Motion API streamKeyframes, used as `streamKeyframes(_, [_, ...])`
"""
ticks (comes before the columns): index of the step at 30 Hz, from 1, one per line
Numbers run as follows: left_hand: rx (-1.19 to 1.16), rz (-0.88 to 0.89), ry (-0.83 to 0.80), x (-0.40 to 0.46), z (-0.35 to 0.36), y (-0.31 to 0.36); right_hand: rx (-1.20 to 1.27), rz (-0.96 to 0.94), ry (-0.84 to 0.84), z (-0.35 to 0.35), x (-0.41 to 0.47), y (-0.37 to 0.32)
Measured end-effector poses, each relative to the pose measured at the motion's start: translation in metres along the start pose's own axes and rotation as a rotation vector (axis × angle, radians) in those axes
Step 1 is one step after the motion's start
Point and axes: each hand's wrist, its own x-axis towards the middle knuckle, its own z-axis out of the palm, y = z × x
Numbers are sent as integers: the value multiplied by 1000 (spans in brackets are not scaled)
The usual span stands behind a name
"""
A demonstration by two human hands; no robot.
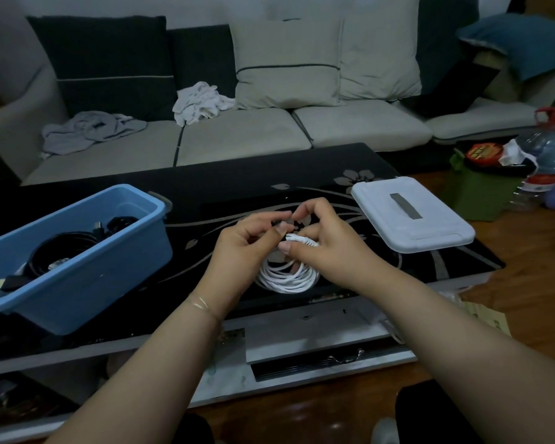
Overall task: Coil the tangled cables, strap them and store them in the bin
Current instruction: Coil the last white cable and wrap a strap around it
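A coiled white cable (pixel 285 277) hangs between my hands above the black glass table (pixel 225 184). My right hand (pixel 324 241) grips the top of the coil with its fingers curled round the bunched loops. My left hand (pixel 250 241) pinches a small dark strap (pixel 277 223) at the coil's top. The blue bin (pixel 87 267) stands at the table's left and holds coiled black cables (pixel 61 251). Its white lid (pixel 410 213) lies flat at the table's right.
A sofa (pixel 237 136) with cushions and crumpled clothes (pixel 90 129) stands behind the table. A green box (pixel 481 190), a large water bottle (pixel 548 155) and other clutter sit on the wooden floor at the right. A drawer handle (pixel 343 357) shows below the table's front edge.
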Motion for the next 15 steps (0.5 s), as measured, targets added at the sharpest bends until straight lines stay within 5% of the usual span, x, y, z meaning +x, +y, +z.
streamKeyframes(7, [-150, -100, -68, -3, -2, 9, 70, 19, -46, -4, 4, -9])
streamKeyframes(15, [73, -25, -107, -2, -13, 14, 233, 136, -126, -7, 8, -17])
